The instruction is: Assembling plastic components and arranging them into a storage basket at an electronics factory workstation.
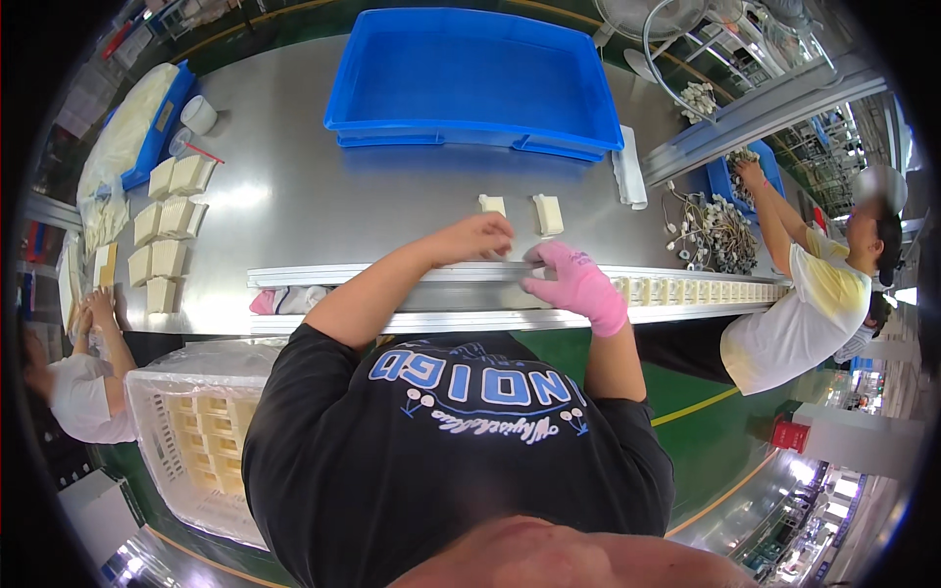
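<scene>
My bare left hand (475, 240) hovers over the far edge of the metal rail (431, 318), its fingers curled together. Whatever they may hold is hidden. My right hand (580, 284) wears a pink glove and reaches over the rail with thumb and fingers apart. A blurred cream plastic piece (520, 296) lies in the channel beside the thumb. Just beyond my hands, two cream plastic housings, the left one (492, 205) and the right one (548, 215), rest on the metal table (323, 196).
A row of cream housings (701, 291) fills the channel to the right. Stacked cream parts (169, 218) stand at left, a blue tray (470, 132) at the back. A white crate (162, 461) sits lower left. Co-workers flank both sides; wire bundles (720, 235) lie right.
</scene>
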A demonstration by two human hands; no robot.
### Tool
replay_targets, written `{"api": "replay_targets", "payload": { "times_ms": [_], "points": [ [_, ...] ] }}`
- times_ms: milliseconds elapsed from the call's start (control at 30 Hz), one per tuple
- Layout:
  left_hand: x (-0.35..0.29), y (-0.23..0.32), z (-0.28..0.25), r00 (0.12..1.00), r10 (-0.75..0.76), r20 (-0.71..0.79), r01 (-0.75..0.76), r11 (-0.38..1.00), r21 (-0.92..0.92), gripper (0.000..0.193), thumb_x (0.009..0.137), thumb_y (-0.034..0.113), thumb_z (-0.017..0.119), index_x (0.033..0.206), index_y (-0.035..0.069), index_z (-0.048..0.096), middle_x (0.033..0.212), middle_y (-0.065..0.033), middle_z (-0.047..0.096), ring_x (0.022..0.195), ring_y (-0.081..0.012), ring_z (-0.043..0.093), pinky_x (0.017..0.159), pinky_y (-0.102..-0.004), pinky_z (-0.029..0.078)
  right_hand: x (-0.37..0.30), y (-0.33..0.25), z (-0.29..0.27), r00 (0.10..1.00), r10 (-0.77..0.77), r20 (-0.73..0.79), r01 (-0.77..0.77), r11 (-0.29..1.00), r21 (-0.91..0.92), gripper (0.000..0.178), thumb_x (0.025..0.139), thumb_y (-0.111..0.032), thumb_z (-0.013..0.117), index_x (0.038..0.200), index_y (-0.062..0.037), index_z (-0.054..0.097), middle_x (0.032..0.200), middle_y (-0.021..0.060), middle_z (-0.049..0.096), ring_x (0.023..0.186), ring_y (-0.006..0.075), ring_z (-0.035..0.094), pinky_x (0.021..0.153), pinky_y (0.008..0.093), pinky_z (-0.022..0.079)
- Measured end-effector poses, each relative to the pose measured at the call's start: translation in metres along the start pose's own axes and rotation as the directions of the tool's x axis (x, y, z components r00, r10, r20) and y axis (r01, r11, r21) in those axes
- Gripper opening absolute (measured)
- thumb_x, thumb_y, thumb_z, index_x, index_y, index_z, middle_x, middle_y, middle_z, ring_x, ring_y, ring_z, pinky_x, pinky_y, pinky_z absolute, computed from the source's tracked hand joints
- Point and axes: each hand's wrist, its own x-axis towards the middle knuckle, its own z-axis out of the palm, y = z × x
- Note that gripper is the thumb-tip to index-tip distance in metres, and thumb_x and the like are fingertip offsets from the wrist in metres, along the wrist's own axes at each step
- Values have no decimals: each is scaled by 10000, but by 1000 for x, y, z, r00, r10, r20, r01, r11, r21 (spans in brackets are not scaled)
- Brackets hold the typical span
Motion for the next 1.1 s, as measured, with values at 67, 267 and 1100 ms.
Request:
{"api": "replay_targets", "payload": {
  "times_ms": [67, 267, 1100],
  "points": [
    [9, -12, -4, 988, 3, -153, 4, 999, 51, 239, 829, 188, 492, 1025, 50, 486, 899, -64, 574, 792, -147, 557, 668, -271, 434, -1, 23, 15, 980, -55, -194, -4, 957, -289, 306, 661, -197, 589, 938, -75, 548, 984, 97, 524, 965, 270, 461, 874, 399, 320],
    [25, -51, -10, 897, 234, -374, -36, 883, 467, 169, 809, 194, 488, 895, 56, 533, 774, -104, 589, 734, -241, 572, 646, -339, 439, -11, 44, 29, 929, -196, -315, 25, 880, -474, 339, 668, -188, 580, 993, -108, 523, 1030, 98, 497, 1023, 283, 430, 917, 419, 274],
    [-178, -24, 55, 73, 471, -879, 267, 840, 473, 210, 782, 169, 528, 943, 35, 520, 924, -123, 528, 873, -250, 530, 750, -331, 434, 27, -36, 17, 628, -708, 323, 778, 556, -292, 394, 736, -218, 552, 1073, -27, 480, 1017, 158, 521, 978, 317, 460, 858, 396, 333]
  ]
}}
